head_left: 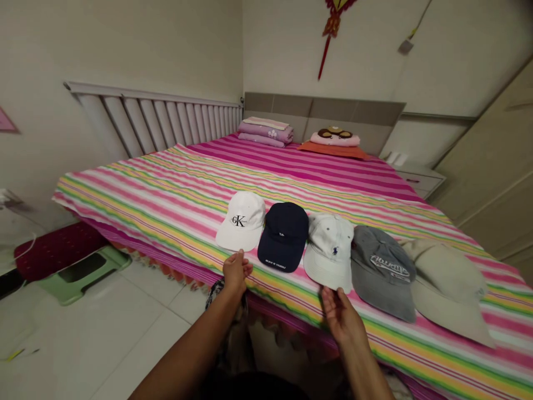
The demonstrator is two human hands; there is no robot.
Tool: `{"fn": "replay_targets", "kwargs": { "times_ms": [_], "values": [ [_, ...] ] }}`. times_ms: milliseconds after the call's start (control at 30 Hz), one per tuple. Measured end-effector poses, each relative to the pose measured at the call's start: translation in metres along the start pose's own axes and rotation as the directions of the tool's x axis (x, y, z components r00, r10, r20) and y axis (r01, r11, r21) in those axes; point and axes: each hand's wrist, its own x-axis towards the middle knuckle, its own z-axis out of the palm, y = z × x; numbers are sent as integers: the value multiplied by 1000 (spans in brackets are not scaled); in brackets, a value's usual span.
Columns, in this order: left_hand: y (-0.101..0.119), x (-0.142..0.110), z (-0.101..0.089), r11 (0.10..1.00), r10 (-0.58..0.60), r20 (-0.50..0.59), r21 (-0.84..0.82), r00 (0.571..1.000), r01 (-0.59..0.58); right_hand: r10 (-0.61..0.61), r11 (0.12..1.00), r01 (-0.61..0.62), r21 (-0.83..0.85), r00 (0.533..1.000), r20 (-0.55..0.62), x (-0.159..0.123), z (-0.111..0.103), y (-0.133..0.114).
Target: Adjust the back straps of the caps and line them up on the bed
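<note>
Along the floor at far left: a dark red padded mat (54, 250) beside a pale green plastic step stool (79, 276), both near the bed's left side. Above them, a white slatted rail (154, 125) runs along the wall to a grey padded headboard (325, 114).

On the bed (166, 205), under a pink, yellow and green striped cover, five caps lie side by side in a row near its front edge, brims facing me, each touching or just beside the next:

1. White cotton baseball cap (241, 221), black "CK" logo.
2. Navy baseball cap (283, 236), small white front mark, white lettering on the brim.
3. Off-white baseball cap (328, 253), small navy embroidered polo player.
4. Grey denim-look baseball cap (381, 272), pale embroidered script.
5. Beige wide-brimmed cap (445, 289), nearest the bed's right side.

My left hand (236, 272) sits below caps 1 and 2, its fingers (240, 261) loosely together and holding nothing, tips just at the white cap's brim; contact cannot be told. My right hand (340, 315) is below cap 3, palm up, fingers (331, 300) slightly spread and empty, tips just beside that brim.

At the head of the bed: folded pink bedding (265, 132) and an orange cushion (333, 149). Far right: a white bedside cabinet (420, 179) and a beige wardrobe door (491, 166).
</note>
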Motion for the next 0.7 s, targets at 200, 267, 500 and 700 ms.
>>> {"fn": "replay_targets", "kwargs": {
  "times_ms": [200, 267, 500, 700],
  "values": [
    [12, 21, 2, 999, -40, -6, 12, 999, 40, 3, 1000, -3, 28, 1000, -15, -4, 2, 2],
    [12, 24, 2, 999, -40, -6, 34, 999, 40, -1, 999, 1, 37, 1000, -16, -3, 1, 3],
    [11, 25, -2, 997, -10, 18, 83, 1000, 9, -13, 999, 14, 38, 1000, -4, 1, -3, 7],
    [10, 28, -4, 994, 6, 34, 108, 999, -9, -17, 999, 16, 41, 1000, 5, 1, -3, 8]
  ]
}}
